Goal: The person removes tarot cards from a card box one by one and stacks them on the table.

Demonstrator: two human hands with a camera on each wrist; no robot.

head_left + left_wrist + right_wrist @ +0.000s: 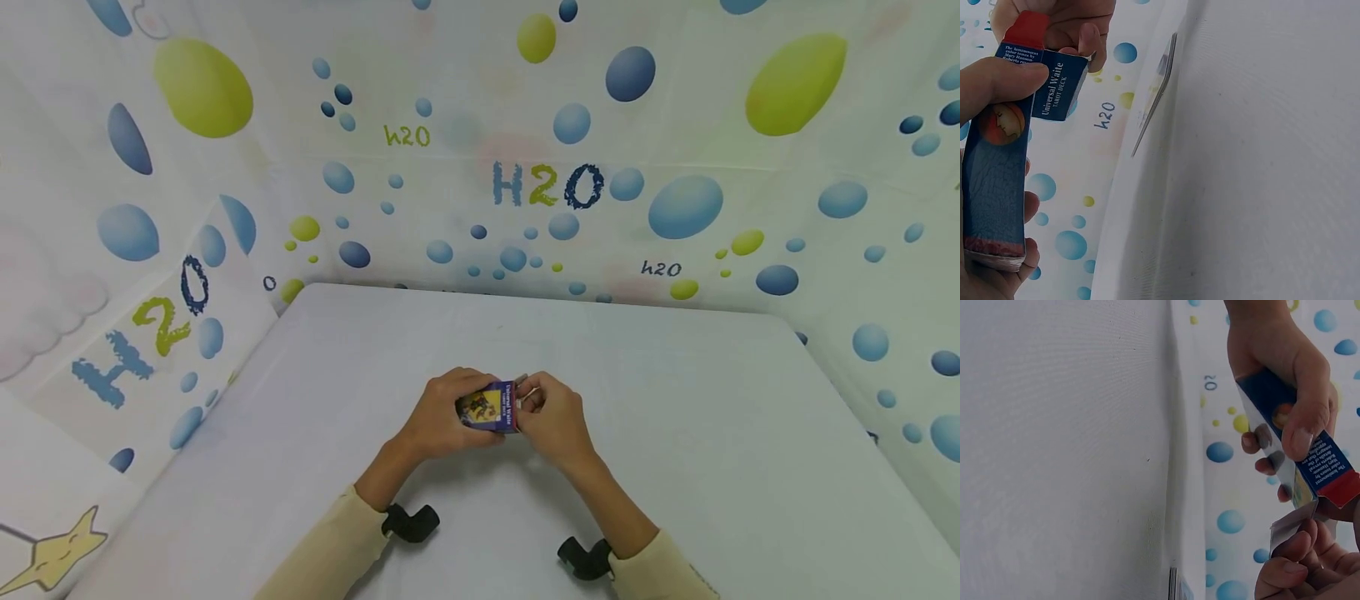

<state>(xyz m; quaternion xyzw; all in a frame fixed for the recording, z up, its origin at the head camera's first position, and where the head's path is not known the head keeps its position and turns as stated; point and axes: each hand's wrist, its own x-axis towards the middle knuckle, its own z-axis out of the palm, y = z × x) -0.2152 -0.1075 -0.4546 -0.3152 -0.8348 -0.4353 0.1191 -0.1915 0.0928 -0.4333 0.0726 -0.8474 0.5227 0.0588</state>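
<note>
A blue tarot deck box [483,407] with a picture on its face is held above the white table, between both hands. My left hand [438,417] grips the box round its sides; in the left wrist view its thumb [1019,78] presses on the narrow blue side near the top. That end of the box stands unfolded, with a red tab [1025,30] sticking up and a lettered lid flap [1059,84] turned outward. At this end my right hand [555,421] pinches the flap with curled fingers [1294,547]. The inside of the box is hidden.
A thin, slightly bent flat thing [1159,94] lies on the table, seen edge-on in the left wrist view. White cloth covers the table [675,467]; printed curtains [450,192] with coloured dots stand at the back and sides. Black mounts [411,523] sit at both wrists.
</note>
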